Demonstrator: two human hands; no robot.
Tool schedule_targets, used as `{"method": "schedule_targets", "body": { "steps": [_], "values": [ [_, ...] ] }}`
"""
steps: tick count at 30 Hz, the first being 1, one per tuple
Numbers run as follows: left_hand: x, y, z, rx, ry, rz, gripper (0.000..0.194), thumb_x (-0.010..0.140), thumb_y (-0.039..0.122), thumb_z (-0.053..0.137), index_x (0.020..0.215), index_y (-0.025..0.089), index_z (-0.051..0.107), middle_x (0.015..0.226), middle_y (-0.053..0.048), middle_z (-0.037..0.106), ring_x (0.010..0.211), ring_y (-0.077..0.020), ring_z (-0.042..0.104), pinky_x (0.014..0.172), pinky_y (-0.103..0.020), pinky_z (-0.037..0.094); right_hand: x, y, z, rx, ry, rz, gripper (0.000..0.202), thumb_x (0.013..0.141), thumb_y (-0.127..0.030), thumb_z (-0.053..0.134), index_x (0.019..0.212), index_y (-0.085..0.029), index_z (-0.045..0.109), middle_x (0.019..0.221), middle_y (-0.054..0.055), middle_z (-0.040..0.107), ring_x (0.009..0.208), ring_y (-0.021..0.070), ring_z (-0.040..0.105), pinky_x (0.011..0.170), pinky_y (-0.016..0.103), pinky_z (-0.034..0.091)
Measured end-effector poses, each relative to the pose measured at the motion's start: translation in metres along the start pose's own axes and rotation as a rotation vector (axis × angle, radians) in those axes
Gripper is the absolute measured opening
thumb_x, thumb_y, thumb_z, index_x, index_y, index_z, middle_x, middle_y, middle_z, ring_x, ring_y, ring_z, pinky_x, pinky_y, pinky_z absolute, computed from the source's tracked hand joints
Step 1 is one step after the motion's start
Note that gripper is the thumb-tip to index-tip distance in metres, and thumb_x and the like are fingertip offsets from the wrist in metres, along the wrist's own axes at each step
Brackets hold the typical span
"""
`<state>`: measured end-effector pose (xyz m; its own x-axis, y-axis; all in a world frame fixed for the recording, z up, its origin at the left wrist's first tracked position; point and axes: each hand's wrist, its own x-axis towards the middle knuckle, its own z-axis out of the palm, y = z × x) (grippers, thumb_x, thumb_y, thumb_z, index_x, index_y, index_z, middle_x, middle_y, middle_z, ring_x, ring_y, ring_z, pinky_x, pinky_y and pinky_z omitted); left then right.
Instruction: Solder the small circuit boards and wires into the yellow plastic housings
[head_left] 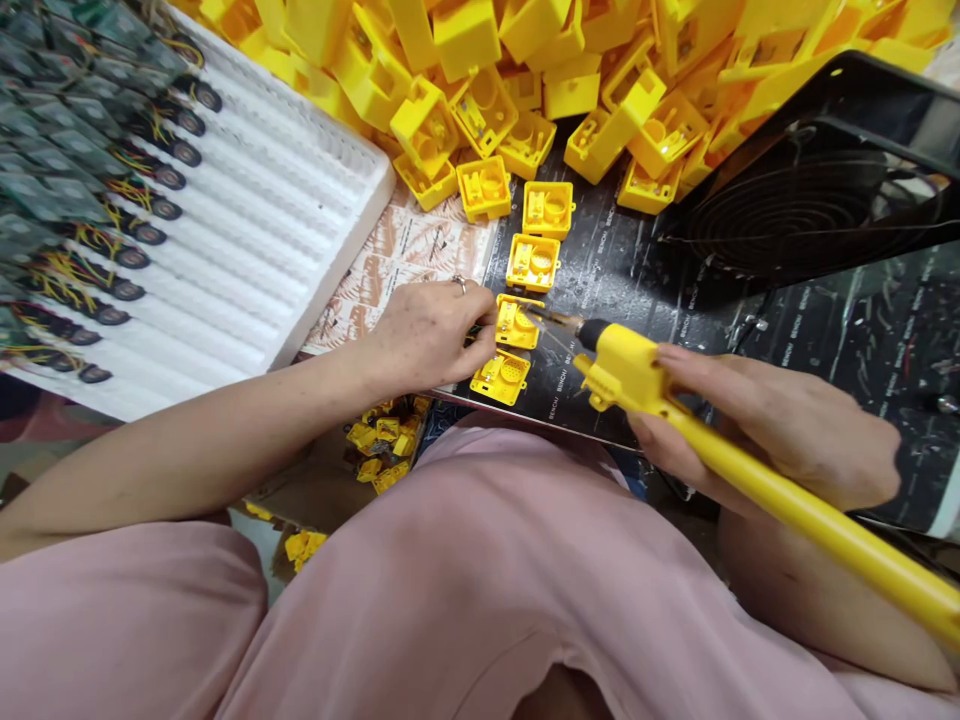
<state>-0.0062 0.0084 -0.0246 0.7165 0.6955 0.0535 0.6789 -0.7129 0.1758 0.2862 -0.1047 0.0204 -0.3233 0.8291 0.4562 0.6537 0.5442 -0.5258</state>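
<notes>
My right hand is wrapped round a yellow soldering iron; its metal tip reaches over a small open yellow housing in a short column on the bench. A thin wire runs beside the tip. My left hand is closed at the left side of that housing, with its fingertips pinched together. Something small and dark shows by the fingers, too hidden to name. Nearest to my body lies another yellow housing. Farther up the column are a third housing and a fourth.
Yellow cases are heaped along the back. A white foam tray at left carries circuit boards with wires and round black parts. A black fan stands at right. Below the bench edge, yellow pieces lie in a box.
</notes>
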Motion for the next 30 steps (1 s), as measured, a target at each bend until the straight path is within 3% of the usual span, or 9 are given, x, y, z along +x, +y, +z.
{"method": "schedule_targets", "body": {
  "steps": [5, 8, 12, 17, 24, 30],
  "values": [
    [0.003, -0.001, -0.006, -0.013, -0.062, -0.044, 0.035, 0.104, 0.029, 0.047, 0.105, 0.021, 0.081, 0.084, -0.005, 0.079, 0.079, -0.0226, 0.075, 0.072, -0.032, 0.049, -0.013, 0.006, 0.003, -0.049, 0.093, 0.026, 0.067, 0.1, -0.023, 0.088, 0.162, -0.035, 0.064, 0.115, 0.003, 0.089, 0.085, 0.0234, 0.087, 0.075, 0.034, 0.074],
    [0.01, 0.0, -0.011, -0.029, -0.123, -0.094, 0.036, 0.105, 0.03, 0.047, 0.111, 0.02, 0.08, 0.095, -0.008, 0.083, 0.088, -0.0248, 0.078, 0.074, -0.033, 0.049, -0.019, 0.011, 0.012, -0.021, 0.154, 0.061, 0.065, 0.096, -0.023, 0.092, 0.155, -0.039, 0.069, 0.11, 0.002, 0.089, 0.084, 0.0273, 0.087, 0.071, 0.04, 0.076],
    [0.02, 0.002, -0.017, -0.012, -0.245, -0.135, 0.032, 0.105, 0.03, 0.049, 0.112, 0.021, 0.079, 0.103, -0.008, 0.084, 0.096, -0.0273, 0.08, 0.078, -0.033, 0.05, -0.019, 0.016, 0.023, 0.052, 0.067, 0.046, 0.039, 0.097, -0.03, 0.092, 0.134, -0.037, 0.078, 0.093, -0.001, 0.087, 0.081, 0.0264, 0.087, 0.069, 0.038, 0.076],
    [0.025, 0.003, -0.022, 0.006, -0.267, -0.147, 0.031, 0.105, 0.027, 0.048, 0.111, 0.02, 0.078, 0.106, -0.01, 0.084, 0.1, -0.0301, 0.08, 0.084, -0.036, 0.053, -0.007, 0.013, 0.024, 0.047, -0.004, 0.026, 0.01, 0.102, -0.031, 0.088, 0.106, -0.03, 0.079, 0.083, -0.001, 0.084, 0.076, 0.0216, 0.086, 0.069, 0.03, 0.074],
    [0.026, 0.002, -0.023, 0.006, -0.271, -0.131, 0.032, 0.104, 0.027, 0.048, 0.112, 0.02, 0.078, 0.103, -0.01, 0.083, 0.097, -0.0297, 0.08, 0.082, -0.036, 0.052, 0.007, 0.008, 0.021, 0.014, 0.093, -0.108, 0.019, 0.101, -0.019, 0.088, 0.104, -0.026, 0.071, 0.083, -0.001, 0.084, 0.072, 0.0186, 0.084, 0.064, 0.026, 0.07],
    [0.027, 0.003, -0.023, 0.022, -0.266, -0.116, 0.032, 0.103, 0.026, 0.047, 0.111, 0.02, 0.078, 0.102, -0.01, 0.083, 0.099, -0.0293, 0.08, 0.083, -0.035, 0.053, 0.006, 0.005, 0.015, -0.001, -0.001, -0.146, 0.024, 0.096, -0.015, 0.091, 0.102, -0.026, 0.071, 0.087, 0.001, 0.085, 0.071, 0.0182, 0.082, 0.065, 0.028, 0.069]
  ]
}}
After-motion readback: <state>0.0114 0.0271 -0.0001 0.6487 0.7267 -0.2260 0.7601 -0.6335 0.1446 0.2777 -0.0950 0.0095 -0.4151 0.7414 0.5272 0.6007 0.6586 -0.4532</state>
